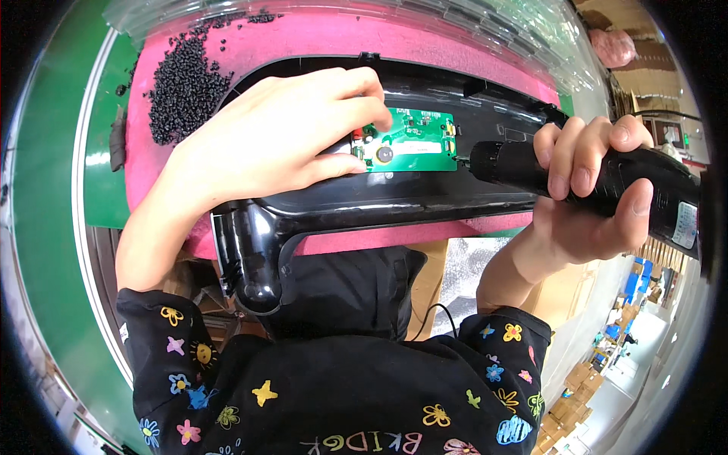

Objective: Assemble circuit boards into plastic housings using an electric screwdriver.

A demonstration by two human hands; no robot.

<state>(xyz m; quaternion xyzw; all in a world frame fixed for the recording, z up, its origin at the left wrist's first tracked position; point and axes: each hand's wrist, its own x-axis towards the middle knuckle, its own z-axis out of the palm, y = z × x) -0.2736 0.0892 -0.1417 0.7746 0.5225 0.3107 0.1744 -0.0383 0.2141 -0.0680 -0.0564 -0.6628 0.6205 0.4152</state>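
A green circuit board (415,142) lies inside a long, glossy black plastic housing (364,208). My left hand (280,136) reaches over the housing from the left, with its thumb and bent fingers closed at the board's left end. That end is partly hidden beneath the fingers. In my right hand (595,182) is a black electric screwdriver (512,163), held almost level with the fingers wrapped round its body. Its tip points left and meets the board's right edge, near the lower corner. Whether a screw sits under the tip is too small to tell.
A heap of small black screws (186,95) is spread on the pink mat (318,34) at the back left. Clear plastic strips (523,38) run along the far side. The green table surface (45,189) extends left. Cardboard boxes (580,387) stand on the floor at right.
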